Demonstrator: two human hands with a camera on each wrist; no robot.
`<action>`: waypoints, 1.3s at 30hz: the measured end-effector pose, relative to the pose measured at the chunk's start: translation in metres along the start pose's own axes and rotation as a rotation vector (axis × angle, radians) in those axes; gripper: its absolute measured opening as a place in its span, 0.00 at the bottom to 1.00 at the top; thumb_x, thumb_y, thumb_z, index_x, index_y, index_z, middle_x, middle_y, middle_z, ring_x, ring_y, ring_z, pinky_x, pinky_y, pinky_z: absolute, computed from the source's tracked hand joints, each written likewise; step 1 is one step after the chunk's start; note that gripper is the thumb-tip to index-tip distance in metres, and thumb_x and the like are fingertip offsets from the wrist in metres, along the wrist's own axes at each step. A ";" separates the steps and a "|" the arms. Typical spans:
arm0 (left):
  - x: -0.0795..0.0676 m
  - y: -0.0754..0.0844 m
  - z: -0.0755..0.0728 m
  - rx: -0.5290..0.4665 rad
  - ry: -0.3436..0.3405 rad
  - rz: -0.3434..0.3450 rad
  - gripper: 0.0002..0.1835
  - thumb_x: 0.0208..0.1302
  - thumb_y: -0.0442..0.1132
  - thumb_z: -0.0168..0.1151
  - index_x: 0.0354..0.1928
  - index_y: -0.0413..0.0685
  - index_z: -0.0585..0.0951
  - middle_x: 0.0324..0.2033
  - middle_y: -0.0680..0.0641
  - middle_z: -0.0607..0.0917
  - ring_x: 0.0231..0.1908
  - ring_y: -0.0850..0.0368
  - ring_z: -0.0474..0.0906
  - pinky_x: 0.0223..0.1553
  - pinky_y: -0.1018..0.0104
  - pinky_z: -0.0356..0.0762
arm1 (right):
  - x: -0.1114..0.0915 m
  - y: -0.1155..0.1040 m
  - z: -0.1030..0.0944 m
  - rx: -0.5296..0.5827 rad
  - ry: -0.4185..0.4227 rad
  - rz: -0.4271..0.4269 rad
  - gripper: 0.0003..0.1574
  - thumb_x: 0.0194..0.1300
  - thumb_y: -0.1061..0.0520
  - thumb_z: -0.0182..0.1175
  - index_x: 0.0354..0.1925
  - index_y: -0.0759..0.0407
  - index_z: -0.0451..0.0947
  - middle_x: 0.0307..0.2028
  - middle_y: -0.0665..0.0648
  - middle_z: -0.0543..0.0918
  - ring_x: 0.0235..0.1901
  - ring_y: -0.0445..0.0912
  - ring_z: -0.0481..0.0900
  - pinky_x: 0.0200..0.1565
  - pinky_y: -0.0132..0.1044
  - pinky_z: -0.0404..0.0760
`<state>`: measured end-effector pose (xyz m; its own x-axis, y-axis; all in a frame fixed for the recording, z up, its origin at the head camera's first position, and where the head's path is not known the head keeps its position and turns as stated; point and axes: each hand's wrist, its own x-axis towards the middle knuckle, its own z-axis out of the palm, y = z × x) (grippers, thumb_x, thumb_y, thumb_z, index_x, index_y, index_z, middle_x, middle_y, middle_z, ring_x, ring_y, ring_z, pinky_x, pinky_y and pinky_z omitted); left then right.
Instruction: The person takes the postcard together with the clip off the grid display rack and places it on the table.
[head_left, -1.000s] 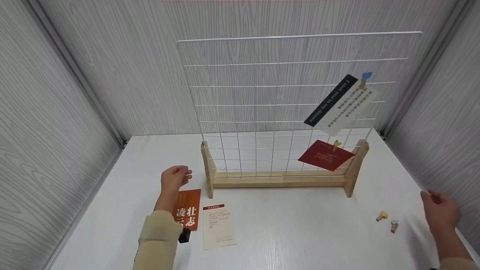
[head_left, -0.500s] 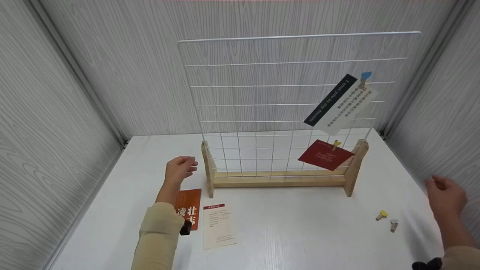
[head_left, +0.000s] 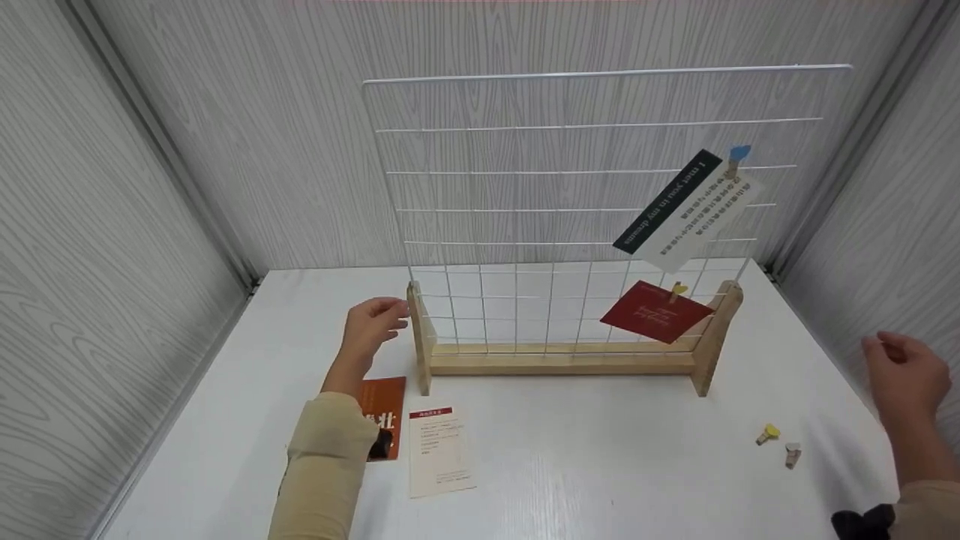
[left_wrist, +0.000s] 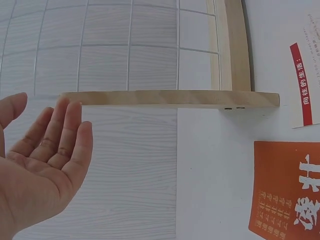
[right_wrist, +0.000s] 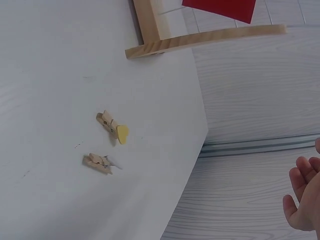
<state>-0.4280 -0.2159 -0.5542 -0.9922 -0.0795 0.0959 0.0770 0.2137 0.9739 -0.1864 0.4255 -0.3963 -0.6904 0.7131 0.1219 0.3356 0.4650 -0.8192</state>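
Observation:
My left hand [head_left: 373, 328] is raised at the left wooden post [head_left: 418, 345] of a stand bearing a white wire grid [head_left: 607, 73]. In the left wrist view its fingers [left_wrist: 70, 135] are gently bent, with nothing in them, their tips right at the post's edge. Far to the right, my right hand [head_left: 909, 379] hovers with loosely bent fingers, also holding nothing. Nearest to it on the table lie a clothespin with a yellow heart [head_left: 768, 433] and one with a pale top [head_left: 793, 454]. The right wrist view shows only part of this hand [right_wrist: 306, 200].
A black-and-white card [head_left: 682, 214] hangs tilted on the grid from a blue-topped clothespin [head_left: 738, 155]. Below it, a yellow-topped clothespin [head_left: 677, 291] holds a red card [head_left: 654, 313]. An orange card [head_left: 390, 405], partly behind my left arm, and a cream card [head_left: 441, 454] lie on the white table [head_left: 585, 465].
My left hand has moved up and right, to the stand's left post. My right hand has risen and shifted slightly right. Cards and clothespins keep their places.

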 end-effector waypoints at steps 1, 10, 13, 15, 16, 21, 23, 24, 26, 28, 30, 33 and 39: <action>-0.002 0.004 0.002 -0.021 -0.032 0.016 0.23 0.47 0.60 0.58 0.42 0.55 0.77 0.36 0.51 0.80 0.35 0.57 0.77 0.37 0.56 0.74 | 0.000 -0.001 0.000 0.001 0.005 -0.013 0.28 0.61 0.49 0.49 0.55 0.65 0.65 0.32 0.45 0.68 0.27 0.29 0.62 0.31 0.24 0.64; -0.125 0.193 0.020 -0.052 -0.108 -0.058 0.17 0.58 0.38 0.56 0.44 0.32 0.73 0.38 0.39 0.78 0.37 0.50 0.76 0.45 0.55 0.69 | 0.000 -0.013 -0.003 -0.007 0.004 -0.073 0.29 0.62 0.49 0.47 0.54 0.67 0.65 0.34 0.47 0.68 0.27 0.29 0.60 0.31 0.24 0.64; -0.129 0.204 0.024 -0.054 -0.127 -0.063 0.16 0.59 0.36 0.54 0.45 0.31 0.73 0.39 0.38 0.78 0.38 0.50 0.75 0.45 0.56 0.68 | 0.001 -0.017 -0.003 -0.011 0.013 -0.063 0.28 0.62 0.49 0.47 0.54 0.66 0.65 0.34 0.47 0.68 0.28 0.30 0.61 0.32 0.25 0.63; -0.128 0.205 0.027 -0.052 -0.133 -0.056 0.15 0.58 0.36 0.55 0.44 0.32 0.73 0.38 0.39 0.78 0.39 0.49 0.75 0.44 0.58 0.69 | 0.001 -0.019 -0.003 -0.012 0.020 -0.058 0.28 0.61 0.49 0.47 0.54 0.66 0.65 0.33 0.46 0.68 0.27 0.31 0.61 0.32 0.25 0.63; -0.127 0.204 0.029 -0.051 -0.138 -0.039 0.15 0.58 0.37 0.55 0.44 0.32 0.74 0.37 0.39 0.79 0.38 0.50 0.76 0.42 0.59 0.70 | 0.002 -0.020 -0.004 -0.014 0.020 -0.056 0.28 0.61 0.49 0.47 0.54 0.66 0.65 0.33 0.46 0.67 0.27 0.30 0.61 0.32 0.25 0.63; -0.122 0.202 0.038 -0.057 -0.155 -0.001 0.15 0.56 0.38 0.57 0.42 0.34 0.75 0.36 0.42 0.79 0.37 0.49 0.76 0.39 0.61 0.72 | 0.003 -0.025 -0.005 -0.030 0.023 -0.072 0.28 0.61 0.48 0.47 0.54 0.65 0.65 0.33 0.47 0.68 0.27 0.32 0.61 0.31 0.25 0.63; -0.121 0.203 0.041 -0.059 -0.160 0.000 0.15 0.56 0.37 0.57 0.42 0.34 0.75 0.36 0.42 0.79 0.37 0.48 0.75 0.39 0.61 0.72 | 0.003 -0.028 -0.005 -0.046 0.026 -0.083 0.29 0.62 0.48 0.46 0.54 0.65 0.65 0.36 0.50 0.69 0.29 0.34 0.63 0.32 0.26 0.64; -0.121 0.204 0.042 -0.059 -0.166 0.008 0.15 0.56 0.37 0.57 0.42 0.34 0.75 0.36 0.42 0.79 0.37 0.48 0.75 0.39 0.60 0.72 | 0.003 -0.030 -0.004 -0.051 0.027 -0.086 0.29 0.62 0.47 0.46 0.55 0.64 0.65 0.37 0.52 0.69 0.31 0.36 0.64 0.33 0.27 0.65; -0.121 0.206 0.045 -0.050 -0.171 0.014 0.15 0.56 0.38 0.58 0.42 0.34 0.75 0.35 0.42 0.79 0.38 0.47 0.75 0.39 0.61 0.72 | 0.003 -0.033 -0.004 -0.060 0.029 -0.092 0.29 0.62 0.47 0.45 0.55 0.63 0.65 0.41 0.56 0.70 0.34 0.40 0.66 0.37 0.30 0.68; -0.122 0.208 0.047 -0.041 -0.176 0.026 0.15 0.56 0.38 0.58 0.42 0.35 0.75 0.35 0.42 0.79 0.38 0.47 0.75 0.38 0.62 0.72 | 0.003 -0.036 -0.003 -0.070 0.035 -0.103 0.29 0.62 0.46 0.45 0.55 0.62 0.65 0.45 0.60 0.70 0.36 0.42 0.66 0.39 0.32 0.68; -0.122 0.210 0.049 -0.034 -0.186 0.042 0.15 0.56 0.38 0.58 0.42 0.34 0.75 0.35 0.42 0.79 0.37 0.48 0.75 0.37 0.62 0.72 | 0.003 -0.039 -0.004 -0.074 0.040 -0.116 0.29 0.62 0.46 0.44 0.55 0.62 0.65 0.46 0.60 0.70 0.37 0.42 0.66 0.41 0.33 0.69; -0.122 0.214 0.052 -0.034 -0.205 0.067 0.15 0.57 0.39 0.57 0.43 0.34 0.75 0.36 0.41 0.79 0.36 0.50 0.75 0.37 0.63 0.72 | 0.002 -0.043 -0.006 -0.052 0.041 -0.138 0.28 0.62 0.46 0.45 0.54 0.62 0.66 0.42 0.55 0.71 0.35 0.38 0.66 0.38 0.28 0.67; -0.121 0.219 0.060 -0.036 -0.216 0.096 0.14 0.57 0.39 0.57 0.42 0.35 0.76 0.33 0.44 0.80 0.35 0.50 0.76 0.38 0.58 0.71 | 0.002 -0.053 -0.007 -0.026 0.033 -0.160 0.29 0.61 0.46 0.46 0.54 0.62 0.67 0.36 0.46 0.69 0.34 0.35 0.65 0.35 0.24 0.64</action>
<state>-0.2966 -0.1014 -0.3646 -0.9778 0.1504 0.1457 0.1715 0.1756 0.9694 -0.2006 0.4059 -0.3489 -0.7155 0.6451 0.2683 0.2393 0.5871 -0.7734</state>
